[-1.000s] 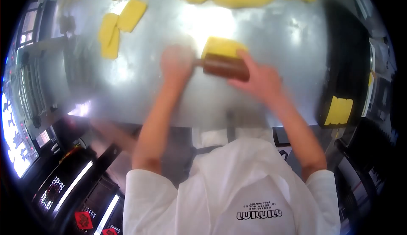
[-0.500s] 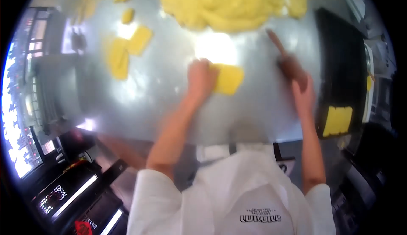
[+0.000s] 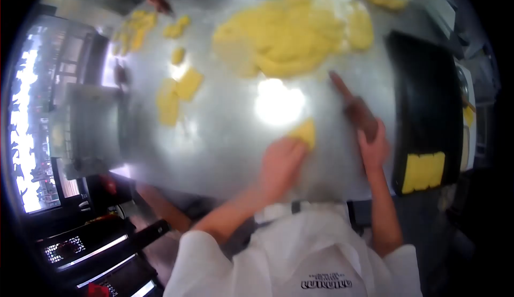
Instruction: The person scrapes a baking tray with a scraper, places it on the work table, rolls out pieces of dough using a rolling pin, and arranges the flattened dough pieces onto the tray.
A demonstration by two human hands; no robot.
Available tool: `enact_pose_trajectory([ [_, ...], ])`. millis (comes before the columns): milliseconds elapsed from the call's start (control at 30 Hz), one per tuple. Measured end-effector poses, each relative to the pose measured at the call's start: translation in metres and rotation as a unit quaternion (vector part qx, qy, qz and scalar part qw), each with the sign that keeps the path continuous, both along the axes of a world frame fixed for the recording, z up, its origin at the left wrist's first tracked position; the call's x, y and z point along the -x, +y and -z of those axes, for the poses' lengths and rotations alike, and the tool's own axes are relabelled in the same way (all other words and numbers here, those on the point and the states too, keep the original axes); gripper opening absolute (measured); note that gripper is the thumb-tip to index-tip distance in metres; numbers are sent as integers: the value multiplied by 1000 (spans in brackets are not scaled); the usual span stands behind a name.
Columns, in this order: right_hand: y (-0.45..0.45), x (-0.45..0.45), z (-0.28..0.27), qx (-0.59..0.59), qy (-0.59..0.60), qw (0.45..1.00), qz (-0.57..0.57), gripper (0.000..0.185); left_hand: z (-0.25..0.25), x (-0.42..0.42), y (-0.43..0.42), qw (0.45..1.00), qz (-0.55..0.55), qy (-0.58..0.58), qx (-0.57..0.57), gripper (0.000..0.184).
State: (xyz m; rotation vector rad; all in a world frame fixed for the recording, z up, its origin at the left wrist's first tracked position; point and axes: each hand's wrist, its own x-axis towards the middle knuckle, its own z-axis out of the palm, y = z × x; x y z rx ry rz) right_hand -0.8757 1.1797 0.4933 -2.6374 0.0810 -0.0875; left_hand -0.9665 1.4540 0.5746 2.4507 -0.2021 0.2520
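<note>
My left hand point(image 3: 284, 163) is closed on a small yellow dough sheet point(image 3: 305, 133) near the front of the metal table point(image 3: 235, 163); part of the sheet sticks out past the fingers. To the right, my right hand point(image 3: 373, 146) grips the lower end of a brown rolling pin point(image 3: 358, 113), whose thin handle points up and to the left. A large yellow dough mass point(image 3: 289, 37) lies farther back. Two flat dough pieces point(image 3: 188, 84) rest on the table to the left.
A black tray point(image 3: 425, 99) at the right holds a yellow sheet point(image 3: 424, 171) at its near end. Small dough pieces point(image 3: 134, 31) lie at the back left, beside another person's hand point(image 3: 157, 0). Another person's arm point(image 3: 163, 206) shows at the lower left.
My right hand has carried the rolling pin off the dough sheet to the right. My left hand has let go of its handle, taken hold of the sheet and drawn it nearer.
</note>
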Motion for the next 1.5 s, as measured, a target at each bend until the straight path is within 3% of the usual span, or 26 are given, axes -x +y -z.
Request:
enact_pose_trajectory([
  [67,-4,3,-13,7,40,999,-5,68,23,18,-32,994,33,91,-40,32],
  [167,-6,-2,-18,-45,76,996,-9,67,51,40,-54,995,11,91,35,36],
  [300,-16,-7,-21,-75,88,992,-43,66,59,50,-48,997,-72,18,32,38],
  [400,-12,-11,-61,60,-45,989,-131,55,70,56,-42,995,-98,-2,-22,41],
  [500,17,-21,-51,-66,-12,932,-357,42,75,65,-47,996,-83,0,-22,45],
  [567,67,-28,-39,-157,91,879,-441,23,78,69,-50,997,-72,0,-31,48],
  [633,104,-33,-15,-133,21,861,-490,17,84,68,-46,998,-56,4,-37,50],
  [733,134,-40,3,-84,60,848,-519,16,98,78,-41,998,-38,26,-34,52],
  [933,150,-42,-6,-7,146,831,-537,17,107,83,-35,998,-20,40,-33,53],
  [1033,151,-38,-10,-51,129,825,-548,15,105,83,-36,998,-21,38,-41,54],
  [1133,155,-39,-3,-145,187,850,-471,17,104,82,-33,998,-17,39,-45,54],
  [1300,152,-38,9,-184,160,868,-432,18,104,78,-34,998,-11,46,-39,53],
  [1433,147,-38,12,-158,91,873,-453,17,105,73,-31,999,-19,24,41,52],
  [1500,139,-38,5,-167,105,893,-405,18,107,71,-24,993,-24,-10,115,51],
])
